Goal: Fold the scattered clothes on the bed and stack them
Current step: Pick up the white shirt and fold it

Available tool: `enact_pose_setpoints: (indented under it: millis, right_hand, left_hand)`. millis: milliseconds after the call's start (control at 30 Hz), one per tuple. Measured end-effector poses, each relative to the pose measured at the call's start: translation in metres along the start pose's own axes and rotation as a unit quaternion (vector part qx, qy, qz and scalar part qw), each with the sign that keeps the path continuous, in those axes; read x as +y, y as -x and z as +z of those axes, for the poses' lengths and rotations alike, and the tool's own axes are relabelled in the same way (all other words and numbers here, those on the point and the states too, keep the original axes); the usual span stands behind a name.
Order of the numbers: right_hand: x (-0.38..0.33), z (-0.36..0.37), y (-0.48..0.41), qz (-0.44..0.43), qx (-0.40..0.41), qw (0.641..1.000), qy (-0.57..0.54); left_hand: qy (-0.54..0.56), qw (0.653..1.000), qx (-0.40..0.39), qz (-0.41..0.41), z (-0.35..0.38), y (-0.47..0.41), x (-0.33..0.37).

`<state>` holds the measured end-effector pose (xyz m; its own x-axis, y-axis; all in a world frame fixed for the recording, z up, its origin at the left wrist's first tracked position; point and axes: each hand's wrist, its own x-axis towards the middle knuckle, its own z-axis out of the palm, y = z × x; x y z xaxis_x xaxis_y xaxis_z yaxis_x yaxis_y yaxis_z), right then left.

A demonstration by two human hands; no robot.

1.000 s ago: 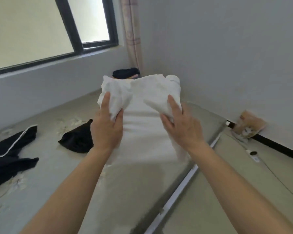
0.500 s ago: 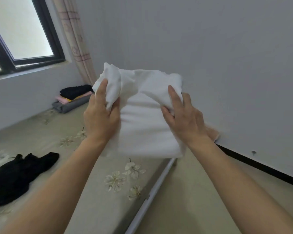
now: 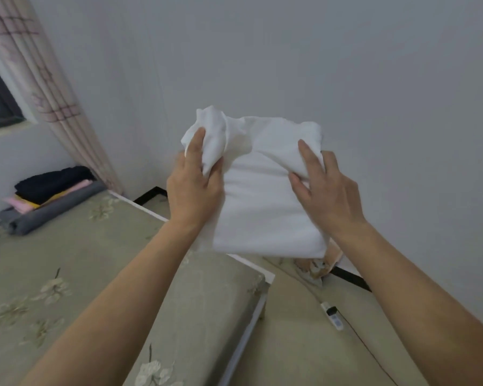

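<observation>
A folded white garment (image 3: 262,196) hangs in the air above the bed's far corner, held between both hands. My left hand (image 3: 195,185) grips its bunched upper left edge, thumb on top of the cloth. My right hand (image 3: 326,188) pinches its upper right part, fingers spread over the front. A stack of folded clothes (image 3: 48,196), black over pink and yellow on grey, sits on the bed (image 3: 101,268) at the far left by the wall.
The bed's floral sheet ends at a white frame edge (image 3: 251,324) on the right. Beyond it lie the floor, a white power strip (image 3: 332,316) with a cable, and a crumpled bag (image 3: 315,268) against the wall. A curtain (image 3: 48,87) hangs at left.
My view has swung right and the white garment has moved with both hands toward the bed's corner. The black clothes on the bed have left the view; the folded stack now shows at far left.
</observation>
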<state>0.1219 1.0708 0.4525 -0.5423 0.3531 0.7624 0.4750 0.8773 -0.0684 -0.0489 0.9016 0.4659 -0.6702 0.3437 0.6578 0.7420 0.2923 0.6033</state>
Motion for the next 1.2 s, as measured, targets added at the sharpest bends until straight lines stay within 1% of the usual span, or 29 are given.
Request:
enact_pose_setpoints:
  millis: [133,233,300,367,500,667,833,967,1100,1200]
  right_hand:
    - [0.081,0.067,-0.029,0.007,-0.001,1.0,-0.007]
    - [0.136,0.128,-0.061,-0.006,-0.018,0.999,-0.041]
    - [0.165,0.16,-0.091,-0.011,-0.054,0.995,-0.077]
    - [0.187,0.187,-0.125,-0.018,-0.081,0.99,-0.116]
    - [0.205,0.243,-0.198,-0.074,-0.073,0.98,-0.17]
    - [0.187,0.337,-0.259,-0.149,-0.078,0.961,-0.219]
    - [0.153,0.448,-0.312,-0.211,-0.134,0.939,-0.236]
    - [0.112,0.521,-0.374,-0.248,-0.188,0.919,-0.241]
    - [0.063,0.579,-0.431,-0.292,-0.179,0.898,-0.277]
    - [0.025,0.622,-0.46,-0.316,-0.176,0.882,-0.303]
  left_hand:
    - [-0.026,0.999,-0.021,0.018,0.095,-0.04,0.005]
    - [-0.048,0.999,-0.011,0.001,0.162,-0.069,0.001]
    - [-0.074,0.997,0.003,-0.026,0.199,-0.091,0.002]
    - [-0.104,0.993,0.012,-0.044,0.227,-0.116,0.004]
    - [-0.152,0.983,0.058,-0.084,0.257,-0.165,-0.002]
    - [-0.195,0.963,0.122,-0.138,0.281,-0.208,-0.053]
    - [-0.207,0.947,0.142,-0.199,0.313,-0.251,-0.142]
    - [-0.213,0.931,0.16,-0.249,0.325,-0.301,-0.205]
    - [-0.229,0.909,0.212,-0.278,0.316,-0.351,-0.244]
    - [-0.258,0.893,0.228,-0.291,0.307,-0.38,-0.273]
